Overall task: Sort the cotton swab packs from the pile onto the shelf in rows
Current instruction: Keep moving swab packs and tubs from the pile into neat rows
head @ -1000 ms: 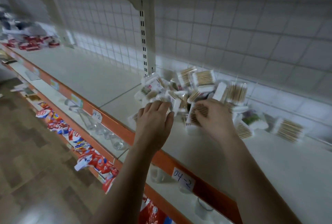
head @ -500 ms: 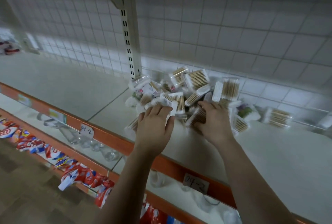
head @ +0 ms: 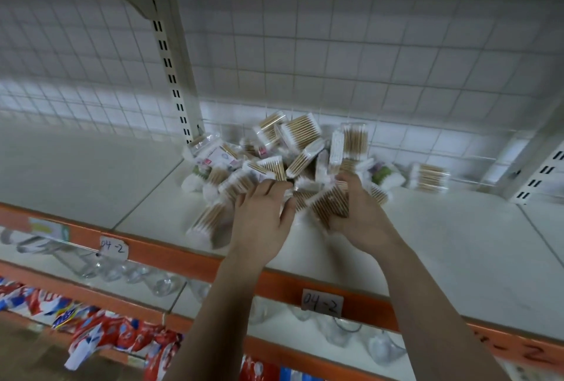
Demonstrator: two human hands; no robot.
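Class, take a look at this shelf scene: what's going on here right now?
A person is working at a jumbled pile of cotton swab packs on a white shelf. The right hand grips one pack at the pile's front, while the left hand rests on packs beside it. No rows are laid out yet. A lone pack lies apart, to the right.

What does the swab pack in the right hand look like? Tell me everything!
The clear plastic pack of wooden-stick cotton swabs is rectangular, with tan sticks side by side and white tips at its ends. The right hand grips it, tilted, at the front of the heaped swab packs above the white shelf.
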